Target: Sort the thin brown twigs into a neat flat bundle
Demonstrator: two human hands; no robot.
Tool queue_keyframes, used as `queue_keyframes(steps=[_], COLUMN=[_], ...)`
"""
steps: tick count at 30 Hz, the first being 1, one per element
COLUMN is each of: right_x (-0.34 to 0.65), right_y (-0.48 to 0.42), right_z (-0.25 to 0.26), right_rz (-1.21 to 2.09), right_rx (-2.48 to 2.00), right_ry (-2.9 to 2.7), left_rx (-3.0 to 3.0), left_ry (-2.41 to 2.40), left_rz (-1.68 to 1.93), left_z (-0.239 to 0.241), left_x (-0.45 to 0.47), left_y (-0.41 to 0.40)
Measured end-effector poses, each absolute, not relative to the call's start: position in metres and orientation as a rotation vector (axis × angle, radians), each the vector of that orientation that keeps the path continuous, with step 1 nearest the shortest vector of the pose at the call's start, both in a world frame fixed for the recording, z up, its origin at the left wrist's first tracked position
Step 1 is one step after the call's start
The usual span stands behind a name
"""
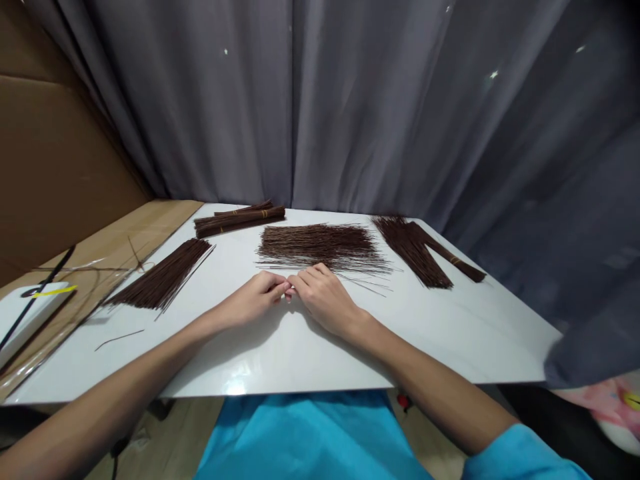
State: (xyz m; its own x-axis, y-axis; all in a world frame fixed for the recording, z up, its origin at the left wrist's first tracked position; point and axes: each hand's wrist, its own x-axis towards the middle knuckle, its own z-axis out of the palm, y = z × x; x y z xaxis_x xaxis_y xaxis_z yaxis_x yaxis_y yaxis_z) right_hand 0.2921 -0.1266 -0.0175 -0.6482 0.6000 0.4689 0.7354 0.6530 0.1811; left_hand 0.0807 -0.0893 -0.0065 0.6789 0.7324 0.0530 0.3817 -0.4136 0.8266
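Note:
My left hand [260, 293] and my right hand [325, 297] meet at the middle of the white table, fingertips touching. Both are closed in a pinch; whatever they hold, if anything, is hidden or too thin to make out. Just beyond them lies a wide, loose spread of thin dark brown sticks [320, 243], its stalks running left to right. A few stray sticks [367, 283] poke out past my right hand. To the left, a fanned pile of similar sticks [167, 277] rests on the tabletop.
Tied bundles of sticks [240, 220] lie at the back left. On the right are another loose pile [413, 253] and a tied bundle [455, 260]. One single stick [119, 339] lies front left. Cardboard [65, 133] and a white box [30, 313] border the left side; a grey curtain [340, 100] hangs behind.

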Motion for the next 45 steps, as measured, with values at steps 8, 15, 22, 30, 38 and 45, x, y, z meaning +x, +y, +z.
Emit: queue_keyframes(steps=[8, 15, 22, 30, 38, 45], right_x=[0.326, 0.349, 0.359, 0.384, 0.381, 0.395], right_y=[-0.106, -0.099, -0.094, -0.083, -0.083, -0.074], right_z=[-0.009, -0.003, -0.004, -0.002, 0.003, -0.007], right_rz=[-0.132, 0.081, 0.158, 0.355, 0.384, -0.093], right_rx=[-1.201, -1.193, -1.209, -1.299, -1.322, -1.478], right_ry=[-2.402, -2.486, -2.516, -2.385, -2.359, -2.352], left_rx=[2.074, 2.215, 2.323, 2.358, 2.320, 2.415], left_ry=[0.828, 0.856, 0.884, 0.924, 0.900, 1.224], left_rz=[0.308, 0.094, 0.088, 0.198, 0.243, 0.262], left_z=[-0.005, 0.000, 0.000, 0.003, 0.003, -0.008], left_x=[0.056, 0.044, 0.041, 0.023, 0.020, 0.006], left_y=[-0.069, -0.059, -0.056, -0.042, -0.038, -0.026])
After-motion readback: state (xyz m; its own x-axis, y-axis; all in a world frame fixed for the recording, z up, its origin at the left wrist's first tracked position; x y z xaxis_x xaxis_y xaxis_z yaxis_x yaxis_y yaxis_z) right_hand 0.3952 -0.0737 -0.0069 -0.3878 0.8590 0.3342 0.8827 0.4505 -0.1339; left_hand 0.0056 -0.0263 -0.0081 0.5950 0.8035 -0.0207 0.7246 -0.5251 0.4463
